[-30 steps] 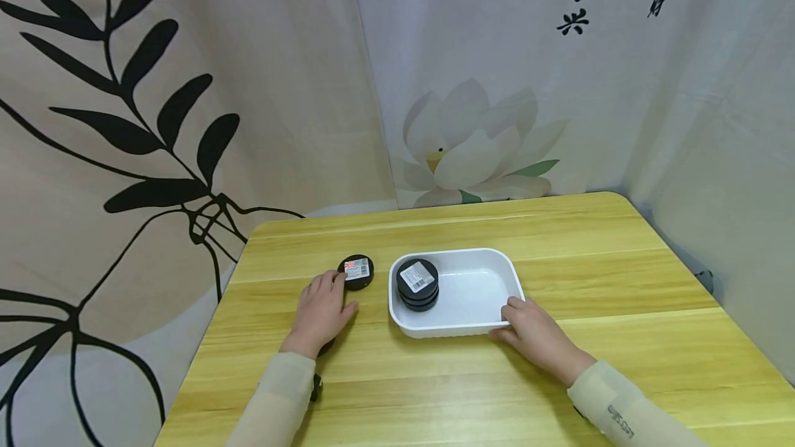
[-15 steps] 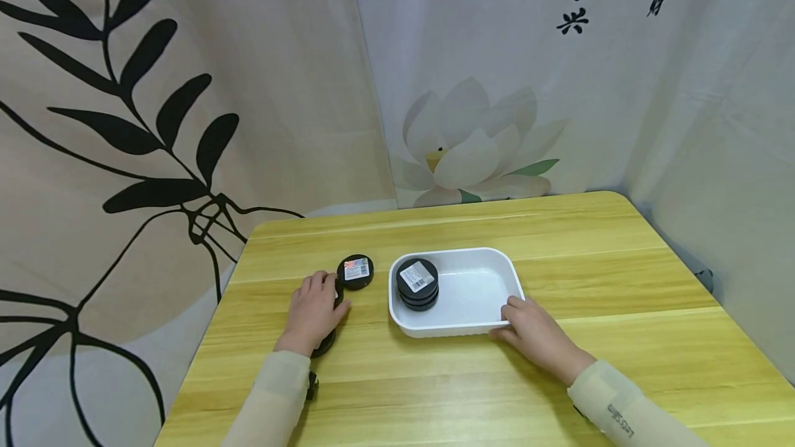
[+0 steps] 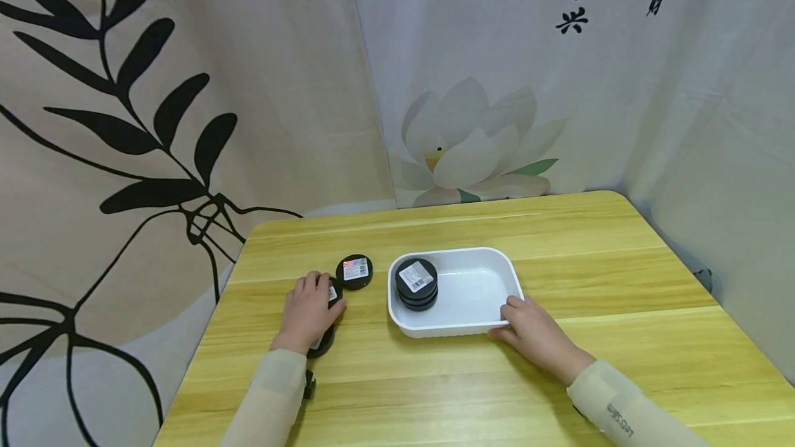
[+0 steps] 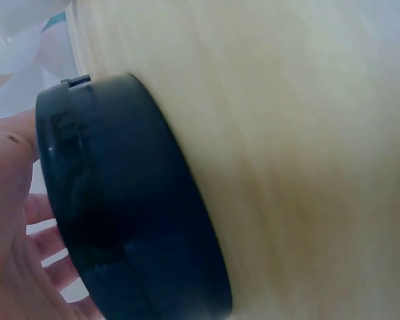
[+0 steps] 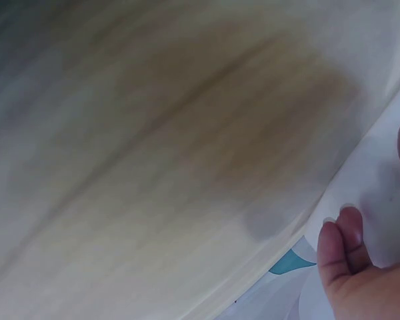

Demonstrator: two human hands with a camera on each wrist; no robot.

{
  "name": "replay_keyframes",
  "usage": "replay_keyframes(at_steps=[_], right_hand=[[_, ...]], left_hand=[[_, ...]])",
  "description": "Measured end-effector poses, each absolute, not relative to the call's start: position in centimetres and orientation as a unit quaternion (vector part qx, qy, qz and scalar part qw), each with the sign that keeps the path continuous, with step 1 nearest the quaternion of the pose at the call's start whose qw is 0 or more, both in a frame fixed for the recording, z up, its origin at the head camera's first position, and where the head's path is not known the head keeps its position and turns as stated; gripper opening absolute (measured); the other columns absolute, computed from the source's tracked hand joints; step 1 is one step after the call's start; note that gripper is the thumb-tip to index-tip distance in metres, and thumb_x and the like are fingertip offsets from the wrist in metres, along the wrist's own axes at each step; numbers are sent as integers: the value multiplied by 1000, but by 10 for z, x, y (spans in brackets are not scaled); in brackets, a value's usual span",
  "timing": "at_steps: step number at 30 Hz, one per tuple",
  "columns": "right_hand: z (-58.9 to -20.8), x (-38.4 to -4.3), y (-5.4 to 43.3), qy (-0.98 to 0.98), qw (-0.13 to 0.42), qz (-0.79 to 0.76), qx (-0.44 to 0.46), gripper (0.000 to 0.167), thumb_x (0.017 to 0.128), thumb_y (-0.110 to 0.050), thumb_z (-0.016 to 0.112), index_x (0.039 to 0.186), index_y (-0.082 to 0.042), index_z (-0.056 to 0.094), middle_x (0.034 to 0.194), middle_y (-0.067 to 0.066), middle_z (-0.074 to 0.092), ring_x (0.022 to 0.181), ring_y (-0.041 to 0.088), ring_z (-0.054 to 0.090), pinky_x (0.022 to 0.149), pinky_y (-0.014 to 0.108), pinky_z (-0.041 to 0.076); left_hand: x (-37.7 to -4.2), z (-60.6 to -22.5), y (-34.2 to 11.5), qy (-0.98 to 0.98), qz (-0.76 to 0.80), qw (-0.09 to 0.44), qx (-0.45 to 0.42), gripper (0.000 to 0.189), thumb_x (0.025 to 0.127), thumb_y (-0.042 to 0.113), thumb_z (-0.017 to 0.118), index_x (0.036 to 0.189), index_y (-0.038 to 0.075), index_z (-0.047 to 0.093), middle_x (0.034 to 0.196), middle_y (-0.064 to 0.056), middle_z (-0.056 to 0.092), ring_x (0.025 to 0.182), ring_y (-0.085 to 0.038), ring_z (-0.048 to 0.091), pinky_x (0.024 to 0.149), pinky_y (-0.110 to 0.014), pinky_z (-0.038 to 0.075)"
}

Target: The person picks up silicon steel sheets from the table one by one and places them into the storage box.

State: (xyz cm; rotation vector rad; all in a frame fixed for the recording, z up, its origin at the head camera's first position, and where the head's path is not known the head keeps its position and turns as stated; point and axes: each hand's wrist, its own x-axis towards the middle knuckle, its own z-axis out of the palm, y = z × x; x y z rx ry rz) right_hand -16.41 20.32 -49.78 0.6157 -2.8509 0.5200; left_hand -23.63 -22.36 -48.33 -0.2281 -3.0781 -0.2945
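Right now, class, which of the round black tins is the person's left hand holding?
The black tin under the left hand, at the table's left edge. Another tin lies untouched just beyond it; the stacked tins sit inside the white tray.

The head camera looks forward and down from the near edge across the whole wooden table, with printed curtains at twelve o'clock. The left wrist camera sits very close, low beside a black round tin under the left hand, which lies at nine o'clock in the head view. The right wrist camera is just as near, pressed against the white tray at the right hand; its blurred picture probably faces the tabletop. All three share the table.
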Motion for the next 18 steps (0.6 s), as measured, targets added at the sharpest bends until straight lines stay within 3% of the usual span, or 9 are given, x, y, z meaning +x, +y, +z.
replay_keyframes(at_steps=[18], right_hand=[[-497,-164,204,-959,84,175,205,30,82,-35,82,75,-18,58,75,-10,45,70,10,40,65,27,42]], left_hand=[[-238,-487,-232,-993,-117,0,-31,81,94,52,65,149,-3,40,147,-28,40,134,-46,39,105,-67,38]])
